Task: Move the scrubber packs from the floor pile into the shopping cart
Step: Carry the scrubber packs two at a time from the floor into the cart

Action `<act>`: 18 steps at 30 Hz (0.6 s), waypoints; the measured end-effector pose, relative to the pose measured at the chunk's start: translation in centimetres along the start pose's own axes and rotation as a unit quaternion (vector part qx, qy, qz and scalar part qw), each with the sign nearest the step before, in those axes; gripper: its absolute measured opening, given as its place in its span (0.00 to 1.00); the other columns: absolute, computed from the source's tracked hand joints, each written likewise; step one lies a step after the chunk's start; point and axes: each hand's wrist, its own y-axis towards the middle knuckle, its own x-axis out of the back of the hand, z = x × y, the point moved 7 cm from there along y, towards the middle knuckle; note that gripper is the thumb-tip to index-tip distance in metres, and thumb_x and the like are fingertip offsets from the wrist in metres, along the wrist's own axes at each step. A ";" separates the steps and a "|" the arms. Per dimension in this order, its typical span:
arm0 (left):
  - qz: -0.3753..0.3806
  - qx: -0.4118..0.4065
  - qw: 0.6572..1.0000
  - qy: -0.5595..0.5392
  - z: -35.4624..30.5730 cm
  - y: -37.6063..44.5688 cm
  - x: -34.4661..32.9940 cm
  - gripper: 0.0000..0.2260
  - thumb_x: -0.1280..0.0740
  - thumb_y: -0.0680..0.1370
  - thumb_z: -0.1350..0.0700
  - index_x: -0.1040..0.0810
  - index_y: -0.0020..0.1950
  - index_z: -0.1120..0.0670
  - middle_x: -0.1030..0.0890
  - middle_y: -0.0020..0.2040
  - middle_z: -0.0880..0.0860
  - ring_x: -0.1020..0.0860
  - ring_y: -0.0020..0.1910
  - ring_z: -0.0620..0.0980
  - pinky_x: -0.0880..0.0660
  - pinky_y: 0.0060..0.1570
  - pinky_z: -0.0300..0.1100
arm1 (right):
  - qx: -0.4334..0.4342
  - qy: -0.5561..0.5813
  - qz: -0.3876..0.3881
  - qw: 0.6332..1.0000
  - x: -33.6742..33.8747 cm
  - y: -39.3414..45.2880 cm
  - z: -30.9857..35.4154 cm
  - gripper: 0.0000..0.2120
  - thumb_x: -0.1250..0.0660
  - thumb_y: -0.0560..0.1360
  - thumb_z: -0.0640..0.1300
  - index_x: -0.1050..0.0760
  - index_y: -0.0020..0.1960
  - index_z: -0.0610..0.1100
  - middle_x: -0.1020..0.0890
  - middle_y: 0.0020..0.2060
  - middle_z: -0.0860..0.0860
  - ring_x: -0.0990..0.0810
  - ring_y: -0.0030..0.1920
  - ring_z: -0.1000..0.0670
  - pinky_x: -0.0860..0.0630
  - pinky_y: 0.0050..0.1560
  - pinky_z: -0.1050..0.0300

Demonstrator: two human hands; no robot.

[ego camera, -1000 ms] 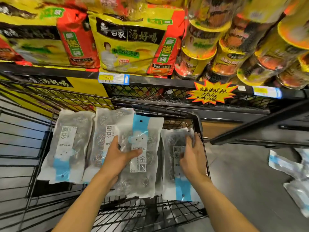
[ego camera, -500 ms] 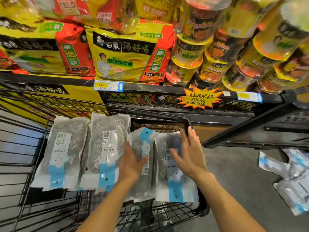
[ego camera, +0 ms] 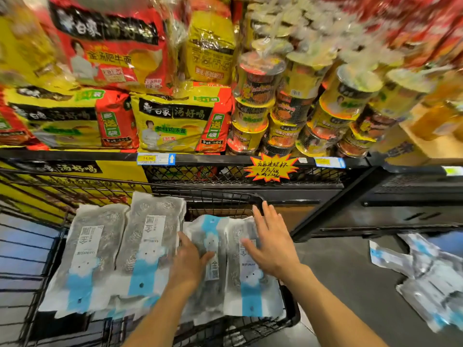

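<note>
Head view, looking down over two bare forearms into a black wire shopping cart [ego camera: 290, 319] whose near corner sits at the bottom of the frame. The left hand [ego camera: 189, 264] rests on the third scrubber pack [ego camera: 213, 249] from the left, thumb spread out across its white-and-blue label and fingers bent down over the pack's left edge; whether it truly grips the pack I cannot tell. The right hand [ego camera: 271, 244] lies flat with straight, slightly spread fingers over the rightmost scrubber pack [ego camera: 250, 284], fingertips reaching toward the cart's far corner, pinching nothing. Four packs lie side by side in the cart, overlapping at their edges: beside the two under the hands are the second pack [ego camera: 147, 249] and, further left, the leftmost pack [ego camera: 85, 259], each clear plastic over grey metal scrubbers with a blue strip. To the right, well apart from the cart, the floor pile [ego camera: 426, 279] of remaining packs lies on the grey floor [ego camera: 338, 284]. Beyond the cart runs a black shelf edge with a yellow price tag [ego camera: 155, 159] and a star-shaped orange sign [ego camera: 271, 167]. Above it stand yellow and red noodle bags [ego camera: 175, 121] on the left and stacked noodle cups [ego camera: 295, 101] on the right, the top of the frame blurred.
</note>
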 end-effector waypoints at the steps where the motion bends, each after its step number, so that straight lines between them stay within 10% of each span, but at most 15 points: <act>1: -0.015 -0.012 1.000 0.006 -0.2 0.0 0.6 0.49 0.27 0.78 0.43 0.59 0.82 0.59 0.19 0.60 0.59 0.19 0.58 0.59 0.21 0.57 0.53 | -0.004 0.000 0.000 1.000 0.6 -0.3 0.1 0.41 0.47 0.83 0.66 0.62 0.85 0.47 0.63 0.83 0.46 0.65 0.83 0.45 0.68 0.78 0.52; 9: -0.084 -0.246 0.938 0.231 -5.9 -2.6 11.4 0.41 0.44 0.82 0.34 0.56 0.85 0.55 0.50 0.85 0.58 0.50 0.83 0.58 0.48 0.81 0.52 | -0.020 -0.033 -0.037 0.999 6.7 -2.6 2.0 0.50 0.61 0.74 0.77 0.62 0.85 0.46 0.61 0.84 0.47 0.62 0.84 0.45 0.63 0.81 0.48; 18: -0.204 -0.389 0.845 0.305 -15.4 -9.7 22.2 0.44 0.62 0.76 0.23 0.67 0.82 0.50 0.65 0.83 0.54 0.67 0.81 0.56 0.64 0.79 0.59 | -0.082 -0.042 -0.143 0.985 18.1 -8.0 1.5 0.52 0.59 0.73 0.80 0.59 0.85 0.46 0.56 0.84 0.45 0.58 0.84 0.44 0.59 0.82 0.43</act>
